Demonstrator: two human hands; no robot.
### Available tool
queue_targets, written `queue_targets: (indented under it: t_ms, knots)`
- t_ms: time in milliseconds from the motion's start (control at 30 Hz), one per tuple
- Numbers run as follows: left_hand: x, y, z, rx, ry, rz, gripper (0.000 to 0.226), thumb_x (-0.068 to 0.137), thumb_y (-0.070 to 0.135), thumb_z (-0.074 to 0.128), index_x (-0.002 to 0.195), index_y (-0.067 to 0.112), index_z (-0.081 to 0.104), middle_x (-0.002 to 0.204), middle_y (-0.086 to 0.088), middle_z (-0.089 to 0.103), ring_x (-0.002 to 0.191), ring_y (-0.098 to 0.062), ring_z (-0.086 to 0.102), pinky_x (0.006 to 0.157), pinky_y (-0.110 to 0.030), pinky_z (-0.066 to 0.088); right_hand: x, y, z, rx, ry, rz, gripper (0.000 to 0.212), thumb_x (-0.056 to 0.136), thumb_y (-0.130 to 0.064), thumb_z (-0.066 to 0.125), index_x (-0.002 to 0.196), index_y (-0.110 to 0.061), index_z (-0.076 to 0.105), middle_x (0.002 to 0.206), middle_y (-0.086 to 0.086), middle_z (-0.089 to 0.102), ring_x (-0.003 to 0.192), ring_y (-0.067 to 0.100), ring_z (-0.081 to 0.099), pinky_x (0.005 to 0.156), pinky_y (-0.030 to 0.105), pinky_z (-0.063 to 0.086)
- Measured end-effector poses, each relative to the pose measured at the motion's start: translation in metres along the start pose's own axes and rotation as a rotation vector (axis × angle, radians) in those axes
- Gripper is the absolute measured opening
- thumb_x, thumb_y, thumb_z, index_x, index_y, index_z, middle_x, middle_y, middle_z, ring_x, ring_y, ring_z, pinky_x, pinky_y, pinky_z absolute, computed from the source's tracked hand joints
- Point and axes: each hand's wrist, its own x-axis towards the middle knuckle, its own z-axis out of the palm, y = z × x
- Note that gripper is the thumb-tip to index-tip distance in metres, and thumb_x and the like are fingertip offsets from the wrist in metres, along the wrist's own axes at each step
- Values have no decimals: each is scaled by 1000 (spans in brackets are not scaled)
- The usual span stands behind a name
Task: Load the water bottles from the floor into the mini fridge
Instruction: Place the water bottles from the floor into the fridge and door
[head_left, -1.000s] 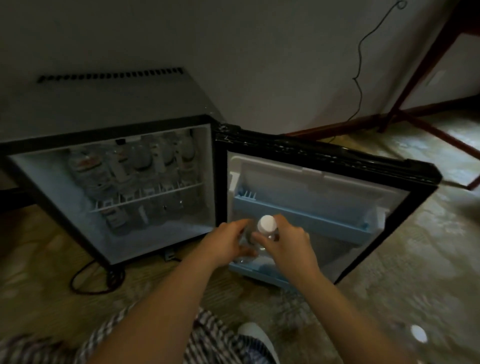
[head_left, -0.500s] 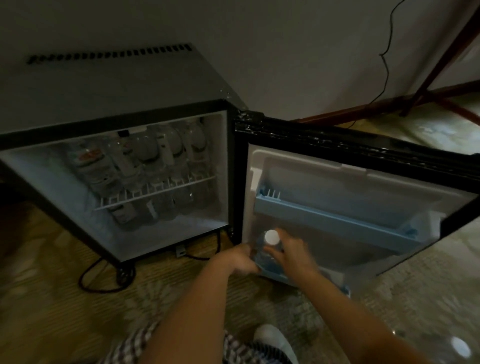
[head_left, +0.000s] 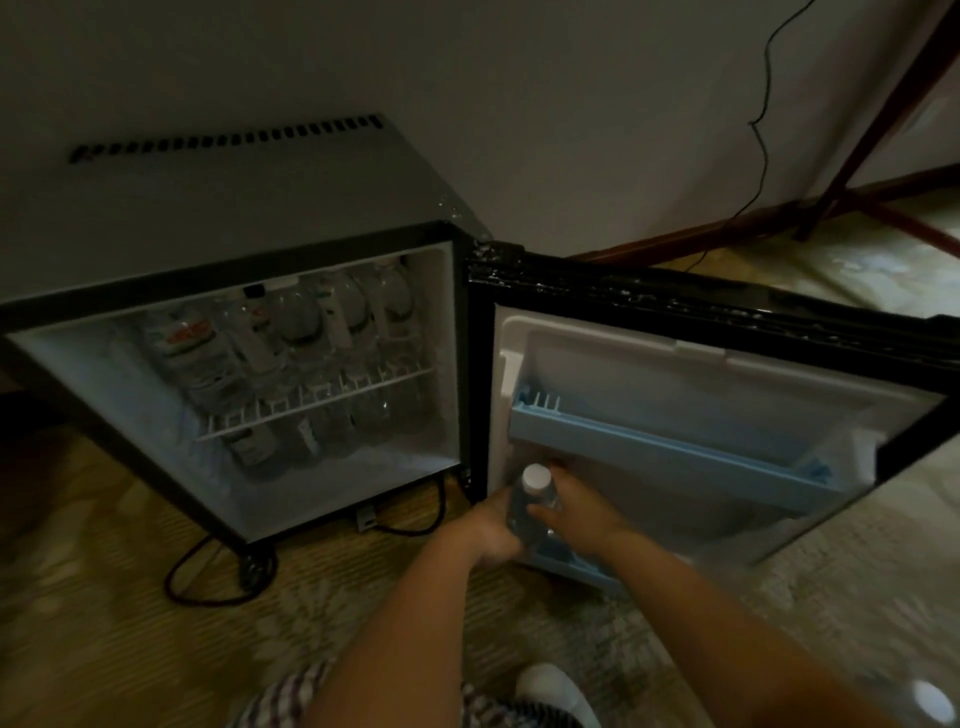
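bottle (head_left: 535, 506) now lowered into lower door shelf (head_left: 576, 565); left hand (head_left: 491, 532), right hand (head_left: 584, 514) both still gripping it; release next

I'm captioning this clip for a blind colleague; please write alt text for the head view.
The left hand and right hand hold a water bottle at the lower door shelf of an open mini fridge. More bottles sit inside, on and under a wire rack.

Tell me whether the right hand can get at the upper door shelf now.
Probably yes: the right hand sits just below the upper door shelf with nothing between, but it is busy gripping the water bottle.
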Motion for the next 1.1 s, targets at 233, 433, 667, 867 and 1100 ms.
queue_targets:
  t_ms: [233, 433, 667, 867, 1100]
  knots:
    - [-16, 24, 14, 12, -27, -15, 39, 93, 24, 51, 129, 8, 51, 123, -17, 55, 114, -26, 53, 93, -31, 42, -46, 19, -21, -157, -20, 46, 35, 92, -25, 54, 125, -14, 56, 128, 11, 60, 117, 24, 56, 96, 30, 43]
    - [-29, 61, 41, -46, -57, 62, 47, 95, 28, 48, 138, 10, 40, 136, -9, 49, 124, -23, 48, 101, -31, 40, -114, 60, -52, -303, 111, 18, 29, 92, -33, 53, 119, -24, 58, 110, -7, 67, 99, 12, 64, 83, 28, 50]
    - [-42, 91, 114, -8, -99, 145, 39, 95, 27, 48, 131, 10, 47, 113, -7, 55, 104, -19, 54, 84, -25, 42, -201, 123, -85, -321, 290, 86, 32, 93, -32, 50, 125, -30, 54, 107, -9, 68, 94, 8, 65, 74, 19, 46]
    - [-40, 112, 196, 33, -116, 192, 25, 93, 20, 51, 115, 10, 57, 97, -4, 56, 90, -14, 52, 72, -22, 40, -280, 200, -65, -308, 328, 237, 25, 94, -34, 47, 115, -27, 59, 110, -4, 67, 99, 17, 64, 76, 29, 49]
    - [-31, 128, 283, 49, -157, 171, 24, 91, 15, 53, 112, 4, 60, 100, -9, 60, 91, -15, 53, 81, -24, 45, -329, 286, -44, -364, 513, 437, 53, 63, -15, 83, 113, -11, 65, 116, 17, 65, 107, 40, 61, 84, 47, 52]
